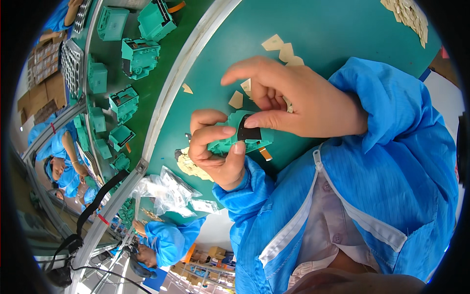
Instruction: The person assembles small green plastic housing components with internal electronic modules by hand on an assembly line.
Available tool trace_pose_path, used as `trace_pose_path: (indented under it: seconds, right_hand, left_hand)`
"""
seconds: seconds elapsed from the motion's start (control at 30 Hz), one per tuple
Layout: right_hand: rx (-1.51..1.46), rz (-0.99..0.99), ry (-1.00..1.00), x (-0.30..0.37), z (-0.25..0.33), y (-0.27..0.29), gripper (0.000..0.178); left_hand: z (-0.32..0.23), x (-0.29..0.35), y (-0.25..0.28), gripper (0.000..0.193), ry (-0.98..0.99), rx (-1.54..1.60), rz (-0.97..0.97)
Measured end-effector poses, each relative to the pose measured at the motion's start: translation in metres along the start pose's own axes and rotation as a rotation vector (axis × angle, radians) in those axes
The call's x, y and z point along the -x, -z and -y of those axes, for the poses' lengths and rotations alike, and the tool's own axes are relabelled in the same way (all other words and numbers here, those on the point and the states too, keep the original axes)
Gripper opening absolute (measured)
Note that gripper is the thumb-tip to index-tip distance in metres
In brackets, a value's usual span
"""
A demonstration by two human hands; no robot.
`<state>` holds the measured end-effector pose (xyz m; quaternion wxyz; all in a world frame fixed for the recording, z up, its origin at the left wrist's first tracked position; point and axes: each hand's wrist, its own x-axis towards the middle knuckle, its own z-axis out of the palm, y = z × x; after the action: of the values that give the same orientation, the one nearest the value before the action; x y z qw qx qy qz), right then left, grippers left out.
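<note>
My left hand (pixel 215 147) is closed round a small teal plastic housing (pixel 226 142), thumb on the near side and fingers over the far side. A black rectangular patch (pixel 250 133) lies on the housing's upper face. My right hand (pixel 298 98) reaches in from the right; its thumb presses on this patch. The index finger is stretched out clear of the housing, while the other fingers curl inward. An orange flat cable (pixel 265 154) sticks out below the housing. Behind the hands, several beige pentagon-shaped pieces (pixel 236 100) are scattered on the green tabletop (pixel 205 73).
Left of a metal rail (pixel 169 88), several teal housings (pixel 140 58) stand in rows on a green surface. Clear plastic bags (pixel 169 188) and a beige pile (pixel 193 165) lie near my left arm. More beige pieces (pixel 406 17) are heaped top right. Co-workers in blue (pixel 169 240) sit at left.
</note>
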<state>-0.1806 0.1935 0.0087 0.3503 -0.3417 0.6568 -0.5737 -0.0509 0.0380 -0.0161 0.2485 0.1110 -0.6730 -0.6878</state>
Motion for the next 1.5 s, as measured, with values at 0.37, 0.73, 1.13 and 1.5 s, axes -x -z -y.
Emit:
trace_pose_path:
  seconds: [0.37, 0.73, 1.13, 1.5]
  right_hand:
    - [-0.542, 0.351, -0.263, -0.010, -0.021, 0.011, 0.030]
    - [-0.411, 0.232, -0.084, -0.015, -0.038, -0.005, 0.045]
    - [-0.058, 0.177, -0.011, -0.091, -0.012, 0.042, 0.032]
    - [0.631, -0.093, 0.332, -0.016, -0.019, 0.051, 0.029]
  left_hand:
    - [0.019, 0.004, 0.003, 0.030, 0.015, 0.317, 0.068]
    - [0.018, -0.012, -0.005, 0.040, 0.049, 0.277, 0.022]
    - [0.014, -0.011, -0.011, 0.059, 0.056, -0.092, -0.082]
    - [0.060, -0.022, -0.026, 0.037, -0.035, -0.545, -0.115]
